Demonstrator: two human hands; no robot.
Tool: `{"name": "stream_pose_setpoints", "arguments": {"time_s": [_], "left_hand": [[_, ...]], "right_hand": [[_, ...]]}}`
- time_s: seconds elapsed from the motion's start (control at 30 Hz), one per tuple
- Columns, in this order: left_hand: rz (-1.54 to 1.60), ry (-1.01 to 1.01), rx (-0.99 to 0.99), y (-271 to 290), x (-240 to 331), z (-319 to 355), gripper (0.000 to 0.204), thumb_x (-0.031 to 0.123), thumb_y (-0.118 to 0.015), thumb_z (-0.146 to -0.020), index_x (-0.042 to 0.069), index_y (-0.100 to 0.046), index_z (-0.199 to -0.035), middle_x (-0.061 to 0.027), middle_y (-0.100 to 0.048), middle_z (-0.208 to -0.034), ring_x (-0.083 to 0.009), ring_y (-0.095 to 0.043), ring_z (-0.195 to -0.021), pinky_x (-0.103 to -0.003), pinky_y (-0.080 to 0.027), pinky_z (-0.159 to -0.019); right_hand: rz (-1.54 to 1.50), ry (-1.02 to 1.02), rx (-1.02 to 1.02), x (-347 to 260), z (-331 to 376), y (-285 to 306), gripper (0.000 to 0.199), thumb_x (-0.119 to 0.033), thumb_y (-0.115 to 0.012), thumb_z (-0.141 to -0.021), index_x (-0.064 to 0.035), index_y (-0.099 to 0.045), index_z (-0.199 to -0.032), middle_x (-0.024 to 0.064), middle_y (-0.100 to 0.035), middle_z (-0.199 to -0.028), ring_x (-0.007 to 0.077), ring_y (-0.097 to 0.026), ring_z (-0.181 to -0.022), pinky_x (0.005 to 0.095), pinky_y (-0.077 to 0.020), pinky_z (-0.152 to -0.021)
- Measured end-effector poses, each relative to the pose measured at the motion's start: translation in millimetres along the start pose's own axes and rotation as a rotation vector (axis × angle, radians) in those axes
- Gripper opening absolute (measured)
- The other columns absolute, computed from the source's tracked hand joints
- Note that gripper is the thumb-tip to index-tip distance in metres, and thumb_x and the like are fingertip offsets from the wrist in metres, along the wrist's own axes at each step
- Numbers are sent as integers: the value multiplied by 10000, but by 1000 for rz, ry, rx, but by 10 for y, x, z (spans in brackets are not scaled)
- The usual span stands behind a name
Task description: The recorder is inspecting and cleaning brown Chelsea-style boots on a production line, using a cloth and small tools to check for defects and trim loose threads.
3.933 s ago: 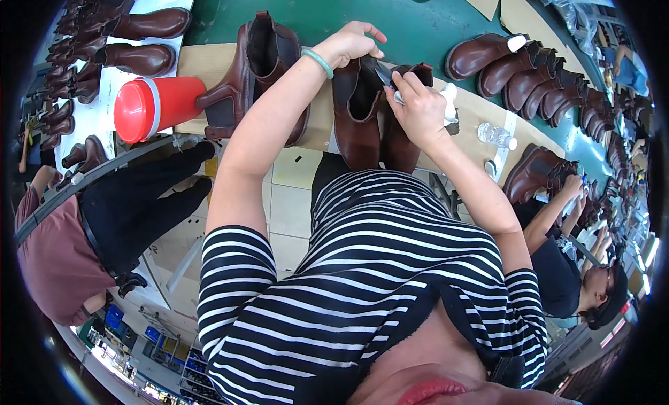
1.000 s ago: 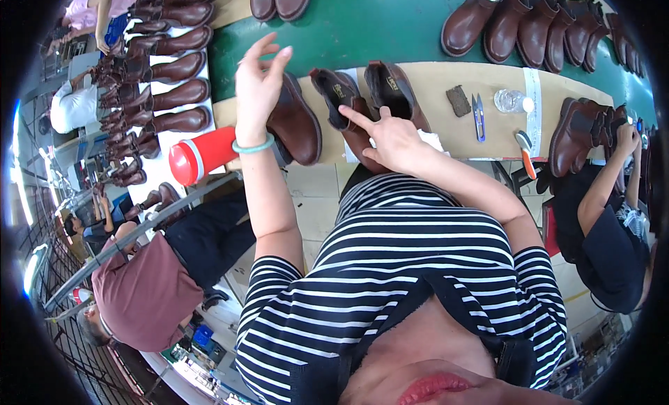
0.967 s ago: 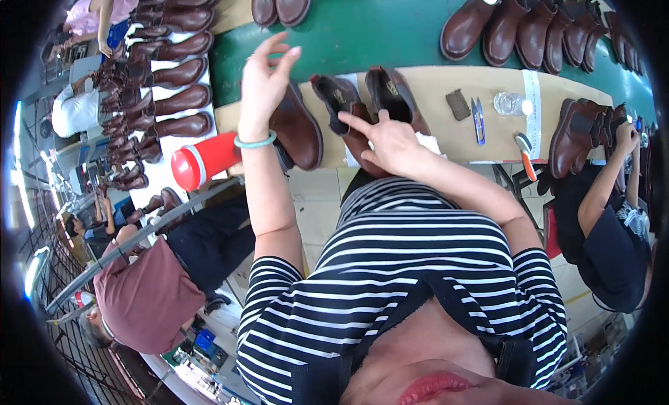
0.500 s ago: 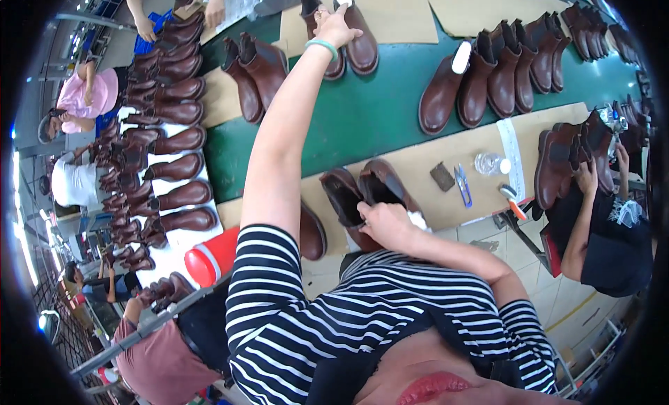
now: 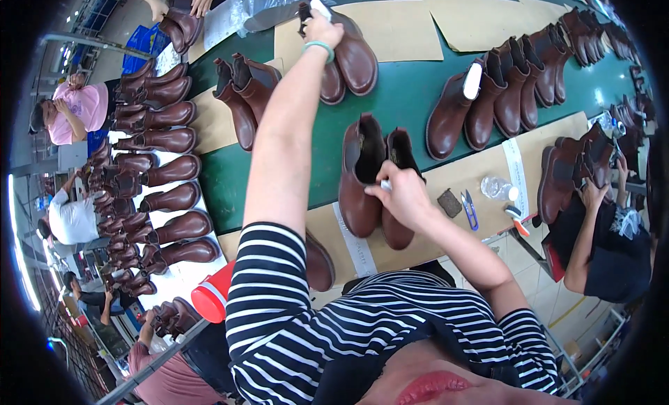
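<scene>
My left arm is stretched out across the green table [image 5: 404, 74], and my left hand [image 5: 326, 30] is closed around the tops of the far pair [image 5: 357, 58], brown boots whose toes point back toward me. A white slip [image 5: 320, 9] sticks up out of that pair, right against my fingers. My right hand [image 5: 405, 195] is closer in, with fingers and thumb pinched on the rim of the near pair [image 5: 359, 204], also brown boots, standing side by side, openings away from me and toes my way. A small white bit shows at those fingertips; I cannot tell what it is. Nor can I tell whether either pair is clear of the surface under it. The near pair shows partly against the green and partly against the cardboard [image 5: 460, 175] along my edge. On that cardboard, just right of my right wrist, lie a dark block [image 5: 449, 204] and blue snips [image 5: 470, 210], with a clear bottle [image 5: 498, 189] and an orange-handled tool [image 5: 519, 222] farther right. Another boot [image 5: 320, 263] shows from beneath my left sleeve, near a red jug [image 5: 211, 295]. A brown pair [image 5: 249, 98] stands left of my left forearm, and a row of boots [image 5: 481, 102] runs off to the right. Beyond the bottle, a co-worker's hand [image 5: 592, 194] touches more boots [image 5: 555, 182].
</scene>
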State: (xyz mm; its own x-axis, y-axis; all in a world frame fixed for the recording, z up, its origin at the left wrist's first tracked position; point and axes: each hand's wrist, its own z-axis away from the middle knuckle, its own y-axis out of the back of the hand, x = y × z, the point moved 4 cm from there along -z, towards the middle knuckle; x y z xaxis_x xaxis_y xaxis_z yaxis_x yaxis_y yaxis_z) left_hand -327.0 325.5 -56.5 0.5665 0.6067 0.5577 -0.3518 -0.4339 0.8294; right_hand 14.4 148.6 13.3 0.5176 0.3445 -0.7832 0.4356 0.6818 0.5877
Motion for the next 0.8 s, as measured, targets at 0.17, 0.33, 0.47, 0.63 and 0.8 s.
{"name": "stream_pose_setpoints", "arguments": {"time_s": [0.17,0.33,0.47,0.63,0.8], "left_hand": [[-32,-143,214,369,-352,-139,702,280,-717,-713,37,-440,-1310,-271,-556,-1145,-445,-551,-1083,-492,-452,-934],[-167,-421,325,1350,29,380,632,259,-705,-745,100,-502,-1322,-254,-594,-1096,-410,-570,-1046,-441,-452,-920],[-91,-522,328,2040,295,1208,589,230,-714,-750,182,-546,-1313,-222,-588,-1039,-371,-592,-958,-405,-466,-856],[-40,-480,363,2297,353,2322,513,161,-713,-730,87,-611,-1227,-183,-539,-884,-355,-564,-829,-411,-461,-735],[52,-296,239,1864,133,3489,512,87,-686,-725,55,-595,-1228,-189,-524,-896,-372,-542,-840,-425,-454,-763]], "right_hand": [[-69,-4,136,-6,-515,36,303,-209,-754,-770,28,-579,-846,242,-602,-683,413,-614,-693,428,-485,-623],[6,-1,270,185,-1034,117,322,-234,-760,-767,33,-600,-849,258,-620,-728,414,-630,-738,435,-497,-665],[143,57,286,382,-1479,273,319,-264,-757,-748,-10,-626,-889,248,-652,-816,416,-647,-811,471,-527,-730],[231,157,235,487,-1771,456,321,-263,-758,-731,-54,-659,-953,220,-659,-855,400,-632,-907,448,-512,-819],[65,479,424,397,-983,609,284,-188,-686,-763,-52,-638,-1007,169,-633,-861,349,-601,-905,392,-496,-828]]}}
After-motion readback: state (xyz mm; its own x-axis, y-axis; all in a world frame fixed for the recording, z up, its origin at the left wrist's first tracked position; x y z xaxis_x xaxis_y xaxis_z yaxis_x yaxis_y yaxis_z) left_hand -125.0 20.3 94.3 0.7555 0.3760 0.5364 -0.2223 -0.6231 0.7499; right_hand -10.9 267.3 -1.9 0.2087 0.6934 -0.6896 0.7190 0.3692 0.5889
